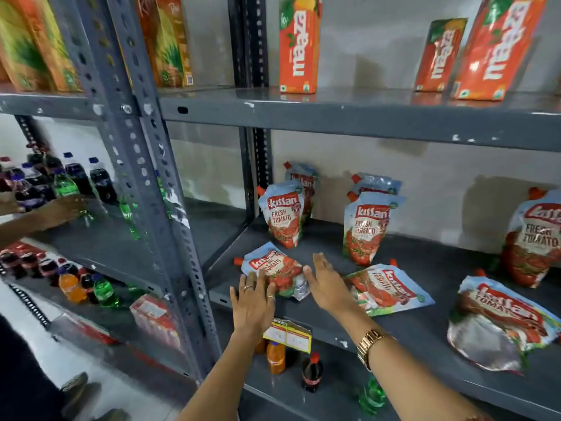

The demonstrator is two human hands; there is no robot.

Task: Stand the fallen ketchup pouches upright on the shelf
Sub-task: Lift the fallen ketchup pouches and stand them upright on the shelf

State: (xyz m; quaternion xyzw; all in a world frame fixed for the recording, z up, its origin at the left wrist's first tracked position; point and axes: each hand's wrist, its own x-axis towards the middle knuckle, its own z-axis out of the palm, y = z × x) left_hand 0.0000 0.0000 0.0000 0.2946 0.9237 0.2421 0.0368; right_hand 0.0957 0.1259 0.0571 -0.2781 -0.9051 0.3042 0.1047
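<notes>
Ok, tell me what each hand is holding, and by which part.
Nothing is gripped. Left hand rests open on the fallen red-and-blue ketchup pouch's lower edge; right hand is open beside it.

Red and blue ketchup pouches on a grey shelf: three fallen pouches lie flat along the front edge, while upright pouches stand toward the back wall.

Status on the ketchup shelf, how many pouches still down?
Done: standing pouches at the back. In hand: both open hands, left and right, flank the leftmost fallen pouch, not gripped yet. Left: two more lying flat.
</notes>
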